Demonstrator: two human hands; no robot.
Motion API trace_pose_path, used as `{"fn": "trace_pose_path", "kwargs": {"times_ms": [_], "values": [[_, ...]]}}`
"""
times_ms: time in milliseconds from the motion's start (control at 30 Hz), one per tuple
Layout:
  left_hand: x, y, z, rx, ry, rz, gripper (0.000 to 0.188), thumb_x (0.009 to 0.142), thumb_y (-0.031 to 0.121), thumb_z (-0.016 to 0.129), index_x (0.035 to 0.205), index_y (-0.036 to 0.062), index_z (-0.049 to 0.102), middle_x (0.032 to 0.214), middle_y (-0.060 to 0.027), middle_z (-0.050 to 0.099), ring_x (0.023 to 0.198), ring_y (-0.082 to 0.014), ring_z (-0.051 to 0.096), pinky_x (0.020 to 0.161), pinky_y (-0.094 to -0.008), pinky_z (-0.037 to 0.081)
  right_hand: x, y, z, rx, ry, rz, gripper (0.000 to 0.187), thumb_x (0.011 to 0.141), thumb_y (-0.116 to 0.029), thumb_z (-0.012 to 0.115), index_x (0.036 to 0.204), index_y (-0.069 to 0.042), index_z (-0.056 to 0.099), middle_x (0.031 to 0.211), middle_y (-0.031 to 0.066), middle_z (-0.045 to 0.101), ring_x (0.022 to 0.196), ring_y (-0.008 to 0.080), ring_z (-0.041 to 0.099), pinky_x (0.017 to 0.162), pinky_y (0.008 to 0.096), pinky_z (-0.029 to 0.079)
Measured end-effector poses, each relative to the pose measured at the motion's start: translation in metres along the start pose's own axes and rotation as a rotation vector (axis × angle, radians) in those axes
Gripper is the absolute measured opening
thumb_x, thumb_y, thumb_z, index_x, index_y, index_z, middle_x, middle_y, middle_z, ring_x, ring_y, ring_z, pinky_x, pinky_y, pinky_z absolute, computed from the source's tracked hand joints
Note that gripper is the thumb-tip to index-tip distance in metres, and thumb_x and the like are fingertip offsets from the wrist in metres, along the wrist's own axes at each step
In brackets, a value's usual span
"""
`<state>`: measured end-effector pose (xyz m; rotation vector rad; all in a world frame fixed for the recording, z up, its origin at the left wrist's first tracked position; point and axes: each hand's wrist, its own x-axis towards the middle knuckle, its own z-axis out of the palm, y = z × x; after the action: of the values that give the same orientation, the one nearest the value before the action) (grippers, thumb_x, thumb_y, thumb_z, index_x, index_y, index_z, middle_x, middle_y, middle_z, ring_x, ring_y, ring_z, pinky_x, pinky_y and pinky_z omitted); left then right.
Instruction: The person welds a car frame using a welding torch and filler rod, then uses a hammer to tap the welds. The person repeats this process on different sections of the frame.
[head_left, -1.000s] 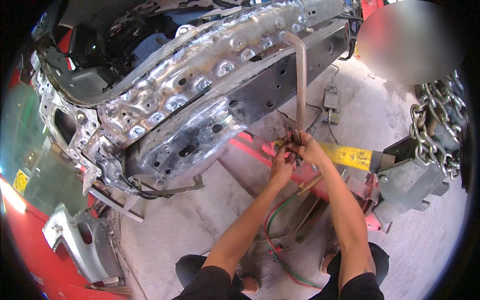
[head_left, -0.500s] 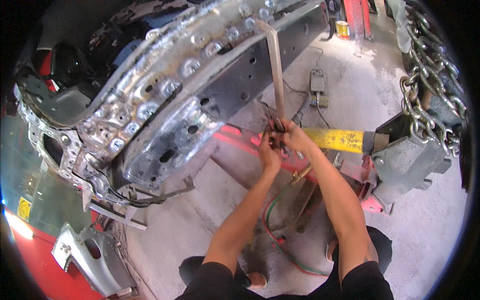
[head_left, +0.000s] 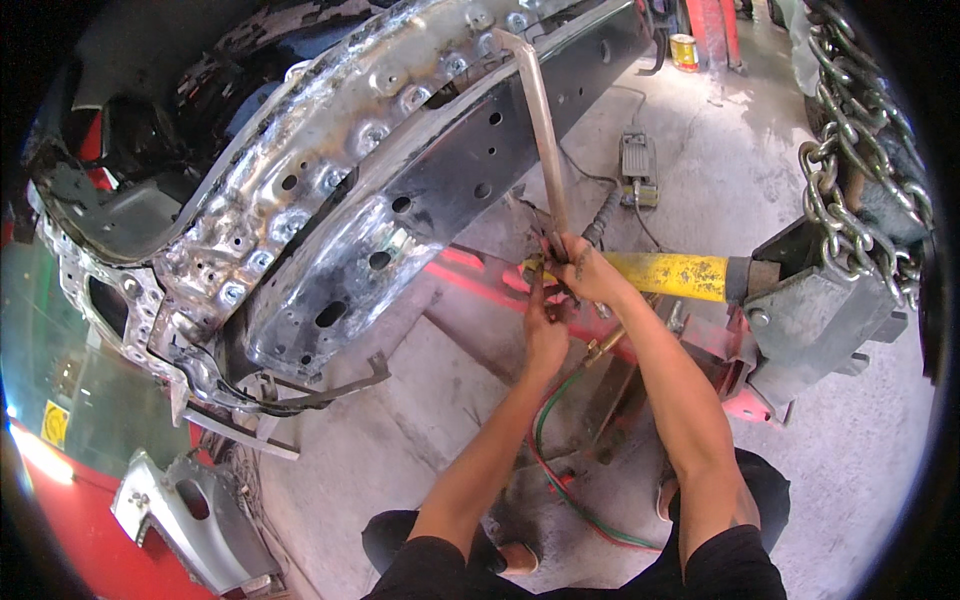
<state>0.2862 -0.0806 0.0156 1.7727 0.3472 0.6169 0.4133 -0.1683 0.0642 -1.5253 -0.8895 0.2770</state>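
Both hands meet low on a bent metal rod (head_left: 540,130) that rises to the stripped car frame (head_left: 330,200); the right hand (head_left: 590,272) is closed around the rod's lower end, the left hand (head_left: 545,325) pinches something small just beneath, too blurred to name. If either grip slips, the rod could swing or drop onto the hoses (head_left: 560,470) on the floor, or fingers could get nipped against the yellow ram (head_left: 670,275) just beside them
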Motion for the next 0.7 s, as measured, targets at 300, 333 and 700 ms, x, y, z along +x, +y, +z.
{"fn": "trace_pose_path", "kwargs": {"times_ms": [300, 333, 700], "values": [[-0.024, -0.004, -0.006, 0.027, -0.100, -0.046, 0.071, 0.097, -0.008, 0.062, 0.160, 0.0127, 0.038, 0.119, -0.0109, 0.067, 0.094, -0.0165, 0.068, 0.072, -0.0308, 0.058, -0.004, -0.031, 0.007, 0.055, -0.018, 0.125, 0.017, 0.090, -0.004, 0.070, 0.103, 0.000, 0.060, 0.087, 0.0070, 0.061, 0.088, 0.0175, 0.054, 0.081, 0.0349, 0.048], [-0.019, 0.000, -0.002, -0.010, -0.092, -0.057, 0.066, 0.097, -0.008, 0.061, 0.157, 0.0113, 0.041, 0.116, -0.0105, 0.068, 0.092, -0.0166, 0.069, 0.072, -0.0310, 0.058, -0.006, -0.038, 0.007, 0.084, -0.006, 0.135, 0.017, 0.090, -0.003, 0.070, 0.103, 0.000, 0.060, 0.088, 0.0062, 0.061, 0.088, 0.0174, 0.054, 0.081, 0.0348, 0.048], [0.009, -0.018, 0.026, 0.072, 0.023, -0.028, 0.048, 0.093, -0.004, 0.060, 0.139, 0.0054, 0.057, 0.099, -0.0140, 0.073, 0.089, -0.0264, 0.072, 0.080, -0.0406, 0.057, 0.001, -0.041, -0.012, 0.039, -0.096, 0.120, 0.026, 0.089, 0.004, 0.069, 0.113, 0.000, 0.059, 0.100, 0.0012, 0.064, 0.096, 0.0154, 0.057, 0.090, 0.0315, 0.047]]}}
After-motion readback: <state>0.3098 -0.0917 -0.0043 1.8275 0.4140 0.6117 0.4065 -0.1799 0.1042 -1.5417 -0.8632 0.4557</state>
